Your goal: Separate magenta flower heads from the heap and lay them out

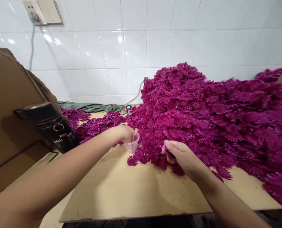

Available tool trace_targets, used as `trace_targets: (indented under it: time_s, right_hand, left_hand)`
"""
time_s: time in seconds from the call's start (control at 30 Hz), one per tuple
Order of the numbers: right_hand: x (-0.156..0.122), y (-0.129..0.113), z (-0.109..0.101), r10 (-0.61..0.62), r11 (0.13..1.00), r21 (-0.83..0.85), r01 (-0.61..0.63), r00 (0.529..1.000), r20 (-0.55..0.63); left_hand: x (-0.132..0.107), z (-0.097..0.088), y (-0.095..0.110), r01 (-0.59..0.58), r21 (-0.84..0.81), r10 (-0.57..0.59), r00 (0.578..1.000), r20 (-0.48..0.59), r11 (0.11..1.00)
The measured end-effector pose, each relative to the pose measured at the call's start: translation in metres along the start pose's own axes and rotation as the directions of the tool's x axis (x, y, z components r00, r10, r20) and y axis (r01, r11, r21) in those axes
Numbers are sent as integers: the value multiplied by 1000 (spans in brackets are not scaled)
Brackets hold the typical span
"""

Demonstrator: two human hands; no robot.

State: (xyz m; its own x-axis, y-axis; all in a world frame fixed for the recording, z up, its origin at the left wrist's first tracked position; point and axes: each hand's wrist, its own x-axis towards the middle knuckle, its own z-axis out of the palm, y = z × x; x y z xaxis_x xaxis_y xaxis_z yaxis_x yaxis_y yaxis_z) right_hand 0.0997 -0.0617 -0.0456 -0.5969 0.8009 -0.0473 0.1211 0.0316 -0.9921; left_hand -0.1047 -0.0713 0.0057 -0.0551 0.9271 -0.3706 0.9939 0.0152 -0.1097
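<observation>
My left hand [128, 133] reaches down into a small clear plastic cup [132, 146] on the table. Its fingertips are drawn together inside the cup, and whatever they pinch is hidden. My right hand [177, 152] is closed, thumb on top, around a magenta artificial flower head [169, 153] at the front of a big heap of flower heads [178, 117]. Part of the held flower is covered by the fingers. Several loose flower heads [141, 156] lie between the cup and my right hand.
A black vacuum bottle [56, 131] stands at the left against a cardboard box [10, 95]. Smaller flower piles [100, 124] lie behind my left arm, near a green cloth [90, 107]. White wall tiles [136, 47] rise behind the tan tabletop [131, 190].
</observation>
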Motion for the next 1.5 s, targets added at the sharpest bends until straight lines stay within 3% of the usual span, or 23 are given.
trace_targets:
  time_s: [0.2, 0.43, 0.63, 0.8, 0.97, 1.13, 1.5]
  right_hand:
    - [-4, 1, -9, -13, 997, 72, 10, 999, 37]
    - [-9, 5, -16, -33, 998, 59, 30, 999, 40]
    - [-12, 7, -18, 25, 998, 60, -26, 999, 23]
    - [-16, 8, -17, 33, 999, 6, -34, 994, 102]
    - [-19, 6, -15, 60, 998, -38, -54, 986, 155]
    - [-22, 6, -11, 58, 996, -73, -55, 998, 30]
    - [-15, 14, -12, 66, 995, -69, -65, 998, 16]
  left_hand:
    - [8, 3, 9, 53, 168, -60, 997, 39, 984]
    - [1, 3, 8, 68, 189, -76, 997, 35, 980]
    - [-2, 5, 7, 48, 135, -51, 998, 24, 990]
    - [-14, 16, 4, 84, 65, -77, 992, -99, 994]
    - [-29, 35, -11, 28, -54, -38, 978, -206, 998]
    - [-34, 57, -17, -25, -175, -33, 948, -318, 984]
    - [-40, 64, -22, 33, -258, -115, 945, -307, 966]
